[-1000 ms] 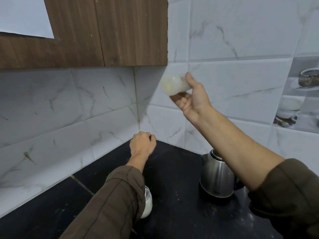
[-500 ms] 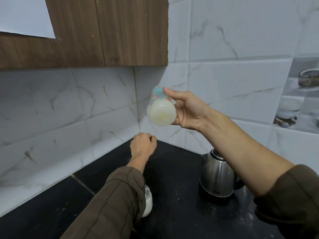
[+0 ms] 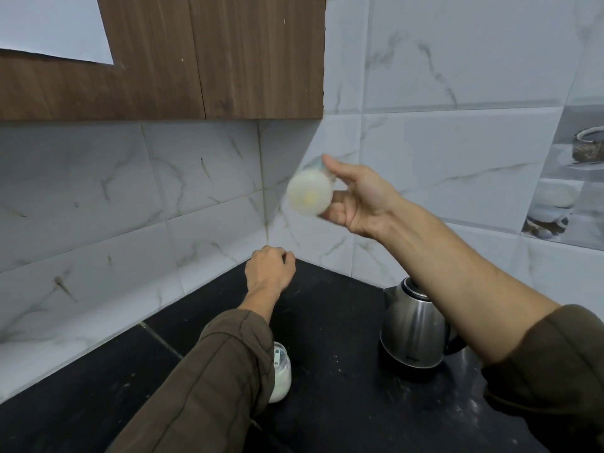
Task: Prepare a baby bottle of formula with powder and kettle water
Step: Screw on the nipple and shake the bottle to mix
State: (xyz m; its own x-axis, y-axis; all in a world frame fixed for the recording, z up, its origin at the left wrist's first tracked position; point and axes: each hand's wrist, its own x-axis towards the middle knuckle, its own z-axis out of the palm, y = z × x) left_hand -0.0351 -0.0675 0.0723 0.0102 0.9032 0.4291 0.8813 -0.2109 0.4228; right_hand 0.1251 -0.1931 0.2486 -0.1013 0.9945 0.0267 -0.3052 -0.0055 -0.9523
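white-filled bottle [image 3: 309,196] sits in your right hand [image 3: 362,204], fingers [image 3: 340,197] curled round it, base facing you, long axis running off toward 1 o'clock. your left hand [image 3: 269,269] lies curled at 6 o'clock below; whether it holds anything, you cannot tell.

I see the baby bottle [image 3: 310,192] gripped in my right hand [image 3: 359,201], raised high above the black counter [image 3: 327,322] and tipped so its round base faces me. It is blurred, milky white inside with a yellowish patch. The steel kettle [image 3: 415,331] stands upright on the counter. The powder jar [image 3: 281,374], clear with white contents, stands upright well apart from the kettle, partly hidden behind my left sleeve [image 3: 212,387].
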